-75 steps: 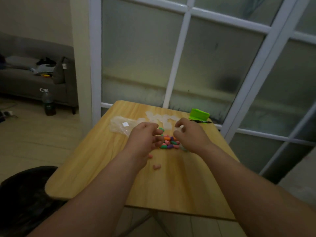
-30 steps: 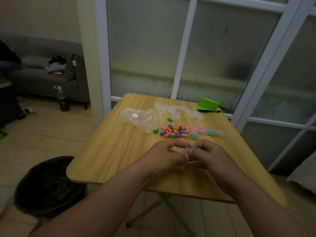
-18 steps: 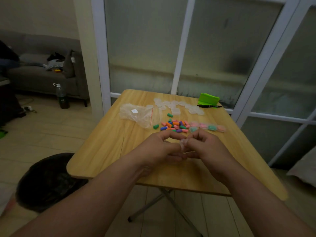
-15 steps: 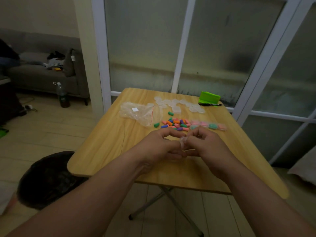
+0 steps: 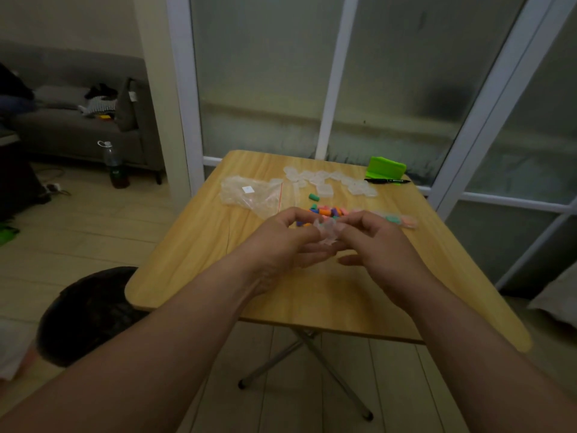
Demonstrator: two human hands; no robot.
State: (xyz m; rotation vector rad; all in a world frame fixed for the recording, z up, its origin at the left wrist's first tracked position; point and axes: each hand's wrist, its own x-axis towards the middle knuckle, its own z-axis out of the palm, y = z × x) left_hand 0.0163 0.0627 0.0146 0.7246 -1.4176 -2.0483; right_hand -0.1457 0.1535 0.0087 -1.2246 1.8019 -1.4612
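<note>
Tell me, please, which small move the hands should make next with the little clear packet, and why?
Probably pull the clear packet open. The left hand and right hand both pinch it above the table, loose coloured pieces lie just behind, and filled packets sit in a row to the right, so it seems ready for filling.

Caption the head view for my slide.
Left hand and right hand pinch a clear case over the table, coloured pieces and bag beyond.

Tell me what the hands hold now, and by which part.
A small clear plastic piece, pinched from both sides: left hand on its left edge, right hand on its right edge.
</note>
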